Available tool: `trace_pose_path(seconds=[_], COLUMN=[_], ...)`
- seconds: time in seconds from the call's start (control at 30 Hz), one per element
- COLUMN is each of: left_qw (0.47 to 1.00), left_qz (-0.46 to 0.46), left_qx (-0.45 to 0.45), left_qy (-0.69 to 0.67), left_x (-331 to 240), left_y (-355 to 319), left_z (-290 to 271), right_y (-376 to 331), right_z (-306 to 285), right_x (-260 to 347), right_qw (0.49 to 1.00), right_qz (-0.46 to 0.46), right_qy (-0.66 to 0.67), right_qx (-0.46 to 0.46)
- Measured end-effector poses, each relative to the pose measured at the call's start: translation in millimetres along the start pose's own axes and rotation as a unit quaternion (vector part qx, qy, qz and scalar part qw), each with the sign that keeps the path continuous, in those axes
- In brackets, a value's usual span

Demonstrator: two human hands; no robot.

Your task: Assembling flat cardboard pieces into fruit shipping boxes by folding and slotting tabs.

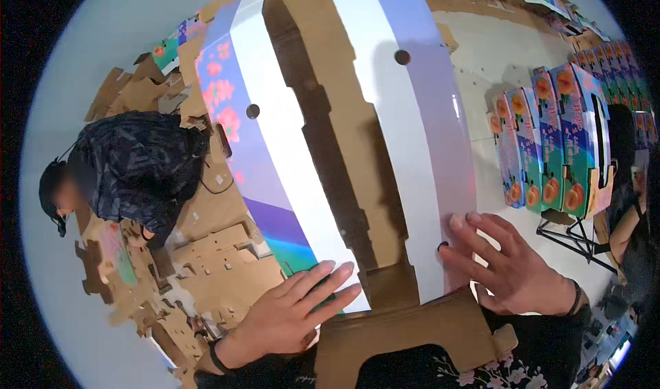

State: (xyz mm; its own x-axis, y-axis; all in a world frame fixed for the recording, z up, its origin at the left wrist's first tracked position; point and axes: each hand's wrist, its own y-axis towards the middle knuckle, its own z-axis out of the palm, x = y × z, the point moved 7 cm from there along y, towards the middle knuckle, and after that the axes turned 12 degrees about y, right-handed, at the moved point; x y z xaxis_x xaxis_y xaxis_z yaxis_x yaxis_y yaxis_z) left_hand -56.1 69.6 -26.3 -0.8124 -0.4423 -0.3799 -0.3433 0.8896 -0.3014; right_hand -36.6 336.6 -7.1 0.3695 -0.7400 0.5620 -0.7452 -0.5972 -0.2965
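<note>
The left hand (285, 313) at seven o'clock and right hand (512, 269) at four are pressing flat, fingers spread, gripping nothing, folding the box (344, 148) walls upright; next, locking tabs.

A large unfolded printed carton (344, 148), purple-white-brown, lies centre; folded blue-orange fruit boxes (550, 141) stand in rows at right.

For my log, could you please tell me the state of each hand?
Left hand: open, flat on the printed cardboard box flap.
Right hand: open, flat on the opposite flap.
</note>
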Motion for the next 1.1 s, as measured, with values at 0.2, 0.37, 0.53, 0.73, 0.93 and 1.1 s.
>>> trace_pose_path(seconds=[0.2,0.37,0.53,0.73,0.93,1.1], left_qw=[0.997,0.815,0.726,0.718,0.755,0.686], left_qz=[0.018,-0.068,-0.126,-0.315,-0.338,-0.371], left_qx=[-0.006,-0.170,-0.587,-0.581,-0.471,-0.496], left_qy=[0.068,-0.549,-0.335,-0.218,-0.307,-0.383], left_x=[1.0,25.2,28.9,17.1,28.2,28.2], left_y=[-2.9,-16.1,-32.1,-34.8,-17.3,-19.1], left_z=[23.8,39.1,43.4,57.7,54.6,63.0], right_y=[8.6,6.8,2.8,-2.1,5.8,4.4], right_z=[3.3,9.5,22.1,50.8,48.9,45.0], right_x=[-1.0,-14.2,-31.1,-49.1,-44.1,-37.8], right_qw=[0.998,0.958,0.906,0.730,0.822,0.839], right_qz=[-0.031,-0.009,-0.007,0.082,0.081,0.071], right_qy=[0.024,0.270,0.340,0.412,0.321,0.297], right_qx=[0.040,-0.102,-0.252,-0.540,-0.463,-0.451])
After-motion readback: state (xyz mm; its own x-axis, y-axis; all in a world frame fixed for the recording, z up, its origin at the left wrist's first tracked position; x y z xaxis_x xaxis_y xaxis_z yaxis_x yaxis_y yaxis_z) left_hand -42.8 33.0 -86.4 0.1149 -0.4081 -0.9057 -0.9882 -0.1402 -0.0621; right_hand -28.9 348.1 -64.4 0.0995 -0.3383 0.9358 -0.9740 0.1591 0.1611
